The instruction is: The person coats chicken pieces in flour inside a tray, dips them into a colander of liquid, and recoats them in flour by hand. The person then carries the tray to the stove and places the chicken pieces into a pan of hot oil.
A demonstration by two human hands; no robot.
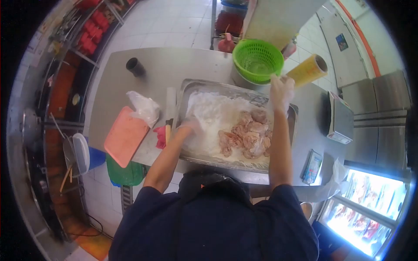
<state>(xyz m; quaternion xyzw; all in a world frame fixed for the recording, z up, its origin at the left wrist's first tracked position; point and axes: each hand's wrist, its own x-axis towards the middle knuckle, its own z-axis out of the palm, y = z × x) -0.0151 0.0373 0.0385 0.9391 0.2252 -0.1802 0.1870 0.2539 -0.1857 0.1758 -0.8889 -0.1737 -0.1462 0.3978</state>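
Note:
A large metal tray [241,165] holds white flour [209,108] and a pile of raw, flour-dusted meat pieces [254,135], which look like chicken. My left hand [191,128] is low over the flour at the tray's left side, its fingers smeared by motion. Beyond the tray's far right corner, my right hand [282,92] is whitened and closed at the rim of a green colander [257,61]. The colander sits over a metal bowl, mostly hidden beneath it, and contains no visible pieces.
Left of the tray lie a pink cutting board [126,137], a plastic bag [144,108], a knife [168,130] and a pink cloth [160,137]. A dark cup [135,67] stands farther back. To the right are a cling-film roll [308,70], a scale [340,117] and a lit display fridge [365,209].

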